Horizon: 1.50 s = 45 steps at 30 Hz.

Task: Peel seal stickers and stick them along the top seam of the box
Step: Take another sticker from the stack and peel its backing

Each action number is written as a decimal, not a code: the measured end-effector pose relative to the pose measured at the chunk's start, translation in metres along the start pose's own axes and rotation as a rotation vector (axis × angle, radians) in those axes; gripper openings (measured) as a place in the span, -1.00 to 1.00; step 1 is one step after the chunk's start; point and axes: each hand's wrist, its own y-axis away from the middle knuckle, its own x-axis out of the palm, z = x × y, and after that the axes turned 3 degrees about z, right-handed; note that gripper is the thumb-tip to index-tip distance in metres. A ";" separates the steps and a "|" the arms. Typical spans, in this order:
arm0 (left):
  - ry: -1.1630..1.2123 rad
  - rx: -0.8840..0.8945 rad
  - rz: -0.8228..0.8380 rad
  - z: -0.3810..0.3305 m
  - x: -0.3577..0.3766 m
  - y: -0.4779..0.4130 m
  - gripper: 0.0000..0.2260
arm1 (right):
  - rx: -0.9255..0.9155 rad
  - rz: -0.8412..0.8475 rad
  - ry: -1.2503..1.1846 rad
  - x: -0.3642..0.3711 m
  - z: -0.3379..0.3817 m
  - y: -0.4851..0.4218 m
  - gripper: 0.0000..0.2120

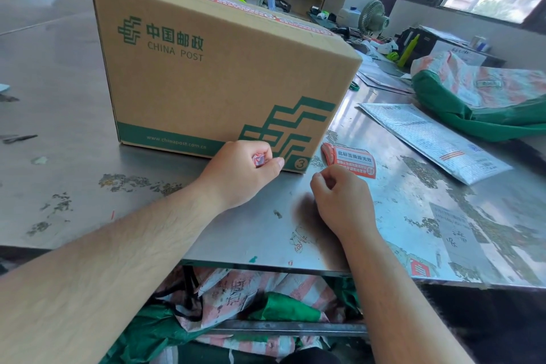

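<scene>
The left hand (pixel 245 168) has its grip curled tight round a small crumpled red-and-white paper scrap (pixel 259 160), probably spent sticker backing, and sits against the foot of the box. At its 3 o'clock is the right hand (pixel 339 195), fingers bent in, thumb and forefinger meeting at the near edge of a fanned stack of red-and-white seal stickers (pixel 356 161). Whether that grip already pinches a sticker corner or only touches the stack, I cannot tell. The stack lies flat on the scuffed stainless-steel tabletop (pixel 88 133), at 12 o'clock from the right hand and just beside the box's bottom right corner. The large brown cardboard box with green China Post print (pixel 212 77) stands at 12 o'clock from both hands, and a row of red-and-white seals (pixel 245 7) already runs along its top seam. Further out, at 2 o'clock, lie a silver bubble mailer (pixel 431 139) and a green-and-striped woven sack (pixel 478 97). With the left hand busy with the scrap, nothing pins the stack, so a one-handed peel may drag the whole pile or tear the sticker. A freed sticker could fold onto itself, or land crooked off the seam on the reach up to the top.
</scene>
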 end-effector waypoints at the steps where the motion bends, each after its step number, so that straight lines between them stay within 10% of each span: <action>1: -0.002 0.001 0.001 0.000 0.000 0.000 -0.62 | -0.002 0.000 -0.003 0.000 0.000 0.000 -0.84; 45: -0.017 0.011 0.017 0.002 0.001 -0.001 -0.63 | -0.037 0.013 0.013 0.002 -0.001 -0.001 -0.83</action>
